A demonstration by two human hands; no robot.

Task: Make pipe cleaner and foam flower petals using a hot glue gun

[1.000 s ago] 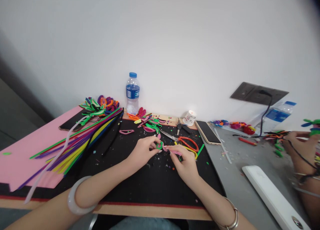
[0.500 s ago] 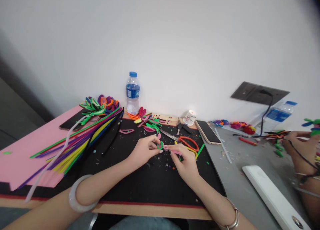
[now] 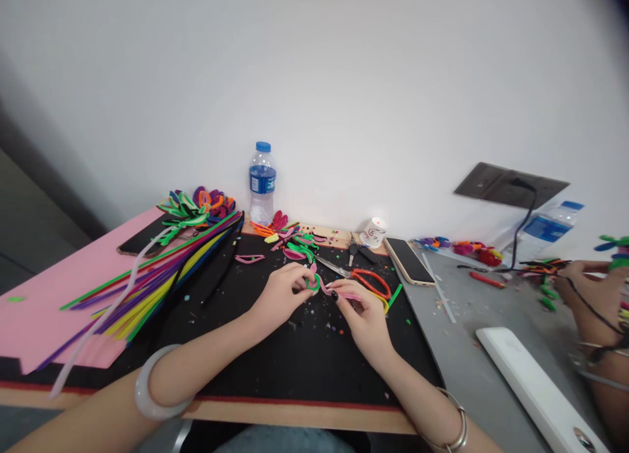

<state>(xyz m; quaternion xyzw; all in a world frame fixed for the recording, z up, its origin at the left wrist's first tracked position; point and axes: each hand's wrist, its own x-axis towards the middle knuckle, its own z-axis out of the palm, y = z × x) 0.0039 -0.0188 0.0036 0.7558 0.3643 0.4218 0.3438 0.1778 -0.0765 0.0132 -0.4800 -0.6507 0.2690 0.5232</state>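
Observation:
My left hand (image 3: 287,292) is closed in a pinch on a small green pipe-cleaner loop (image 3: 313,282). A pink pipe cleaner (image 3: 350,295) runs from the loop into my right hand (image 3: 362,312), whose thumb and fingers are pressed together on it. A bit of pink also sticks up just above the loop. Behind my right hand lie scissors (image 3: 372,281) with orange handles, blades pointing left. Just beyond my hands sits a pile of bent green and pink pipe-cleaner pieces (image 3: 301,248). One pink loop (image 3: 249,259) lies apart on the black mat (image 3: 236,354).
Straight pipe cleaners (image 3: 162,286) fan over pink card (image 3: 63,276) at left. A water bottle (image 3: 262,184), paper cup (image 3: 373,233) and phone (image 3: 409,261) stand or lie toward the wall. At right are a white device (image 3: 538,387) and another person's hand (image 3: 592,289).
The green loop has turned to face me more openly between my hands. Both hands stay in nearly the same place, still pinching.

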